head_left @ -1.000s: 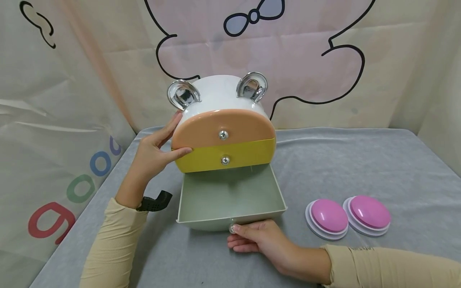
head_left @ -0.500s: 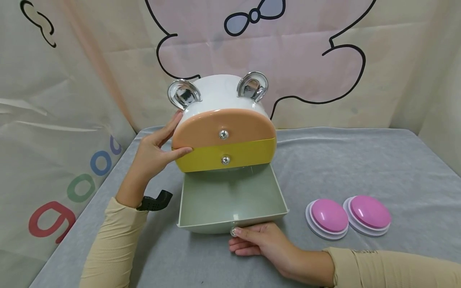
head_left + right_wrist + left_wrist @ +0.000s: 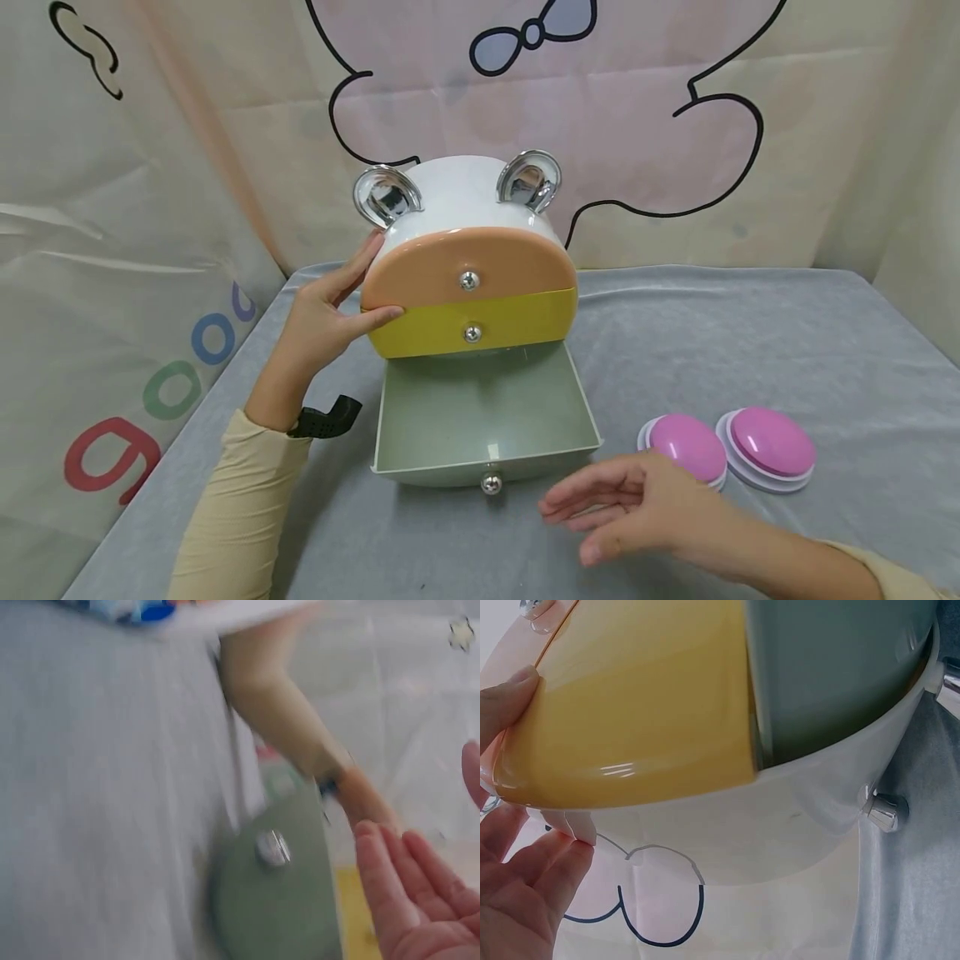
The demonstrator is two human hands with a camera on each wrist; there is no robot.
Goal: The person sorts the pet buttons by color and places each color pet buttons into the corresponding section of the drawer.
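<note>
A small drawer box with a white top and silver ears stands on the table. Its orange drawer and yellow drawer are closed. Below them the green drawer is pulled far out, and no contents show inside. My left hand holds the box's left side, thumb on the front by the yellow drawer; in the left wrist view its fingertips touch the side. My right hand is off the silver knob, to its right, fingers loosely extended and holding nothing.
Two pink domed discs with white bases, a left one and a right one, lie on the grey cloth near my right hand. A printed curtain hangs behind the table.
My right hand has let go of the green drawer's knob and moved right, now partly covering the left pink disc. The drawer stays out. My left hand keeps its place.
</note>
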